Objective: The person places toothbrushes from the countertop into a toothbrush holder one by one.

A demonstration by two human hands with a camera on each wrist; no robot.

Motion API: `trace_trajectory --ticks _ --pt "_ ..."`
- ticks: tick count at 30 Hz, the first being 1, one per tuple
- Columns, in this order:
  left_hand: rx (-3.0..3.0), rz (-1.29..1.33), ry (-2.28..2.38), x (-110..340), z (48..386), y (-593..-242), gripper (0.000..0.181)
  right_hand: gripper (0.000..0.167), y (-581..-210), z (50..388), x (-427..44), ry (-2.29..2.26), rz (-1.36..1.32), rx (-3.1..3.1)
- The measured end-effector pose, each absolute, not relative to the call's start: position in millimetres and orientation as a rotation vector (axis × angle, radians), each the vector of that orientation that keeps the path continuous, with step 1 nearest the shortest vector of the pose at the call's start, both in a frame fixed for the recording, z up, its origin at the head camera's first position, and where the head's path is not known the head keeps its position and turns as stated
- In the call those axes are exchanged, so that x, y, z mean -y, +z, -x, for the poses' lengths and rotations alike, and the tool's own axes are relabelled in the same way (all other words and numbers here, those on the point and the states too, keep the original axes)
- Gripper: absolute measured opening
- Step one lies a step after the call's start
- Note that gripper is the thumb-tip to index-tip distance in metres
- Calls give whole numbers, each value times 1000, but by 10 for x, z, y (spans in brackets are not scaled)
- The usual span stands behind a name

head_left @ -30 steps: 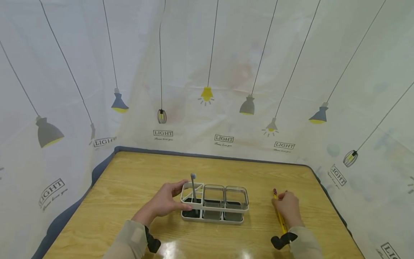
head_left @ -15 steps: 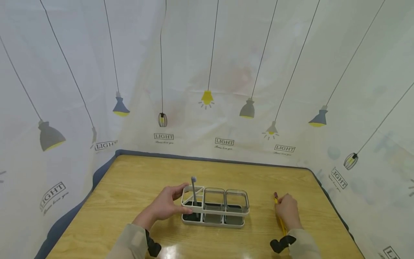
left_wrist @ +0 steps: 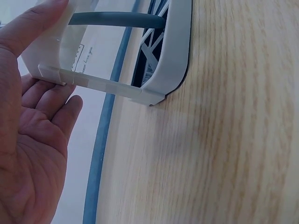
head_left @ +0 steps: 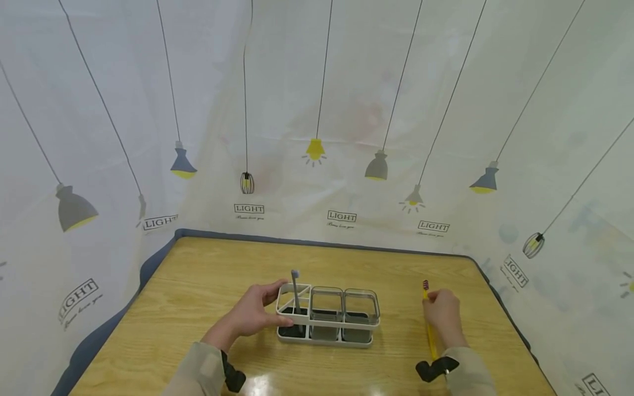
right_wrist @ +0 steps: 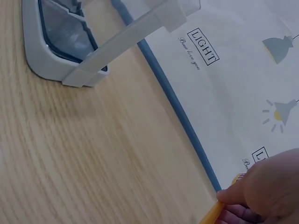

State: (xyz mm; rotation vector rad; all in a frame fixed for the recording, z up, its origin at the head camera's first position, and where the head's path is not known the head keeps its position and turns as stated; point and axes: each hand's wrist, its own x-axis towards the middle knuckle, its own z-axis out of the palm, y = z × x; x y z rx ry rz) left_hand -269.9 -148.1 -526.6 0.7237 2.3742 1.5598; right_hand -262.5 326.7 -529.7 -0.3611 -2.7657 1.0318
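A white toothbrush holder (head_left: 327, 342) stands on the wooden table, with a slotted section at its left end and two clear cups (head_left: 361, 307) beside it. In the slotted section a grey-blue toothbrush (head_left: 296, 291) stands nearly upright; its handle (left_wrist: 117, 19) crosses the left wrist view. My left hand (head_left: 250, 311) grips the holder's left end, thumb in front and fingers behind. To the right, apart from the holder, my right hand (head_left: 442, 313) pinches a yellow toothbrush (head_left: 430, 335), its dark-striped bristle head up. In the right wrist view the fingers hide part of that toothbrush.
The light wooden table (head_left: 223, 264) has a blue-grey edge (head_left: 317, 242) at the back. Behind and at both sides hangs a pale sheet (head_left: 277, 110) printed with lamps. A black wrist mount (head_left: 437, 368) sits at the right cuff.
My right hand has raised the yellow toothbrush slightly, so its head stands higher above the fingers. My left hand keeps its grip, and the holder has stayed in place.
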Motion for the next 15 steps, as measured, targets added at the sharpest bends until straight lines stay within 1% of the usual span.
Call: trace_trajectory --ticks 9,15 --pt "-2375 -735 1558 1478 2700 -5269 102 27 -5173 2591 -3195 1057 339 2618" --pt "-2370 -734 1566 1480 2697 -5261 102 22 -4940 2585 -3017 1076 334 2476"
